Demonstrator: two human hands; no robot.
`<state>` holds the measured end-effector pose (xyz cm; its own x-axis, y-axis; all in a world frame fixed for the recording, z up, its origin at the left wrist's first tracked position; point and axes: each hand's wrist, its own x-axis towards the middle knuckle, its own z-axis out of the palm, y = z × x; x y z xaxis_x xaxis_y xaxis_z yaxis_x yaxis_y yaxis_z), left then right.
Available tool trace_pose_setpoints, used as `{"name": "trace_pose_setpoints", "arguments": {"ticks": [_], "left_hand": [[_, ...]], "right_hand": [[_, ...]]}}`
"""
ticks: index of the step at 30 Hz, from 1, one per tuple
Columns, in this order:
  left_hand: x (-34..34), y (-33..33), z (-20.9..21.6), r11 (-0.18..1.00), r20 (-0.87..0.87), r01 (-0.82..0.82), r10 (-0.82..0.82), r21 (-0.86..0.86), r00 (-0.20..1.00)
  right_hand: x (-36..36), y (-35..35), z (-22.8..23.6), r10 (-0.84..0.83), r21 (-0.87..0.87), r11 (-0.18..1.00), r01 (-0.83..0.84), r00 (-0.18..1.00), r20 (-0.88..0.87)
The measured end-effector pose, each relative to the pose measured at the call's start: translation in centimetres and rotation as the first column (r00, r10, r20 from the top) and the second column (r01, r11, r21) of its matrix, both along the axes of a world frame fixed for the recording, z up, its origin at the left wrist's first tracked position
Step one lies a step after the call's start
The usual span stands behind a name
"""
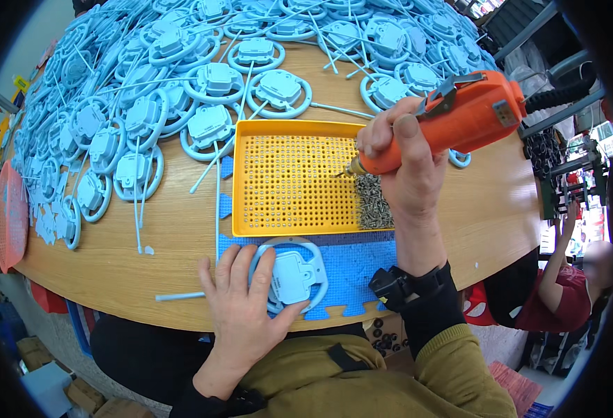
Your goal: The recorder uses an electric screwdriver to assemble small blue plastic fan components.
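My right hand [411, 157] is wrapped round an orange electric screwdriver [452, 125], whose bit points down into a yellow perforated screw tray [306, 127]. Screws sit in many of the tray's holes, and a heap of loose screws [372, 202] lies at its right end, partly behind my wrist. Below the tray, my left hand [245, 306] presses on a light-blue plastic ring-shaped part [294, 277] with a boxy centre, its fingers on the left rim and its thumb at the lower edge. A thin blue stem [179, 297] sticks out to the left of that hand.
A large pile of similar blue ring parts [212, 80] covers the far and left table. Under the tray and held part lies a blue foam mat [358, 265]. A pink basket [11, 217] stands at the left edge. Another person [564, 292] is at the right.
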<state>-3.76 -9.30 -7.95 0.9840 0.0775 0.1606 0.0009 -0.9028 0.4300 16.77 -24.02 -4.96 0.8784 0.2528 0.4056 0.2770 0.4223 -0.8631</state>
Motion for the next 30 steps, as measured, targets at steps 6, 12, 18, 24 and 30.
{"name": "trace_pose_setpoints", "arguments": {"ticks": [6,12,18,24,30], "left_hand": [[0.5,-0.6,0.5,0.999,-0.01,-0.009,0.009,-0.052,1.0],[0.9,-1.3,0.0,0.996,0.011,-0.036,0.037,-0.077,0.999],[0.9,-1.3,-0.2,0.996,0.023,-0.059,0.06,-0.061,0.998],[0.7,-1.2,-0.2,0.996,0.037,-0.061,0.063,-0.06,0.997],[0.7,-1.4,-0.2,0.997,0.033,-0.054,0.056,-0.057,0.998]], "right_hand": [[-1.0,0.0,1.4,-0.045,0.039,0.998,0.043,0.998,0.048],[-5.8,-0.7,4.5,0.139,0.049,0.989,-0.142,0.989,0.059],[-9.6,-0.2,2.9,0.178,-0.08,0.981,-0.174,0.983,0.047],[-10.5,0.1,2.3,0.284,0.125,0.954,-0.273,0.956,-0.077],[-10.7,0.0,2.2,0.298,0.102,0.95,-0.294,0.954,-0.023]]}}
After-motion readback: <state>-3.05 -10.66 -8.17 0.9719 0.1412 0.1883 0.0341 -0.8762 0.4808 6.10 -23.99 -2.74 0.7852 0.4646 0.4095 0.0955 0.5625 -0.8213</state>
